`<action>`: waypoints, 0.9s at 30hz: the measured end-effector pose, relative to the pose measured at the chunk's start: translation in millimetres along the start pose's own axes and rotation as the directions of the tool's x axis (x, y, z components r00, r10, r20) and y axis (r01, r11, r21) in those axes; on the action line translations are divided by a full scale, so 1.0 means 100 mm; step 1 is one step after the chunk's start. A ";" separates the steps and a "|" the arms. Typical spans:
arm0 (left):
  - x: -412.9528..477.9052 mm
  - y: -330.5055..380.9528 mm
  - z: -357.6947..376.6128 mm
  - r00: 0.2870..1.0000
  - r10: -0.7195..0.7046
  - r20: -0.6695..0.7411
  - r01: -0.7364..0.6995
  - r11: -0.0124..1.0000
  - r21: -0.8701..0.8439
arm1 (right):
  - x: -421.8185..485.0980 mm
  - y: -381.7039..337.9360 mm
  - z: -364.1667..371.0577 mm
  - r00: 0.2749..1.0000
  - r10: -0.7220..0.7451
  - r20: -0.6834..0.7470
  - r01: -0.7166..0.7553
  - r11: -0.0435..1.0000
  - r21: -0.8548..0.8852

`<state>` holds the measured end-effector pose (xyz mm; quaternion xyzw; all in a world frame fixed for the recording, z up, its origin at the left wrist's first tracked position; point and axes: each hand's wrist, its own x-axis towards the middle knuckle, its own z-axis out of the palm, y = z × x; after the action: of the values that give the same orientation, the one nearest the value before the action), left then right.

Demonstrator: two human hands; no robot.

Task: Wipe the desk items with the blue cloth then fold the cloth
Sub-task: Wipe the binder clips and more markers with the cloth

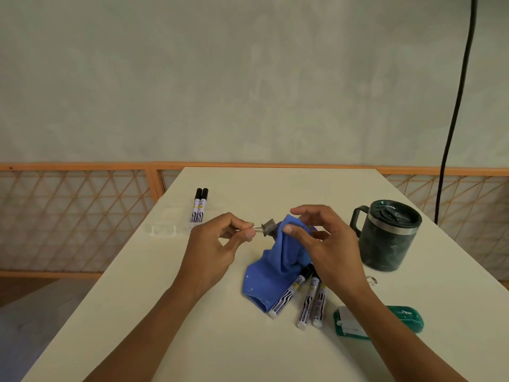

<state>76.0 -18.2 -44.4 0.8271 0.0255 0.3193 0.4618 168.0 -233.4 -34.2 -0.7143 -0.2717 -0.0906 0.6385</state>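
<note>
At the middle of the white table (pixel 220 340), you are partway through the wiping step. Your left hand (pixel 217 244) pinches the wire handles of a small binder clip (pixel 267 228) between thumb and fingertips, its dark body pointing at the cloth. Your right hand (pixel 325 241) lifts a peak of the blue cloth (pixel 275 268), thumb pressed on its front and fingers arched over the top. The rest of the cloth drapes down onto the table and three markers (pixel 305 299).

Two more markers (pixel 199 208) lie well apart at the far left, and a lidded mug (pixel 391 238) stands to the right. The next move likely calls for closing the raised cloth around the clip's body and rubbing it while the handles stay pinched. Folding looks some way off.
</note>
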 end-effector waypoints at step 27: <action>0.02 0.03 -0.10 0.998 0.049 -0.037 -0.048 0.999 0.024 | -0.12 0.07 0.14 0.976 -0.186 0.117 0.211 0.941 -0.265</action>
<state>71.4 -12.4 -37.1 0.8266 0.0177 0.3459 0.4437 158.8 -223.6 -48.0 -0.7687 -0.3556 -0.1590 0.5073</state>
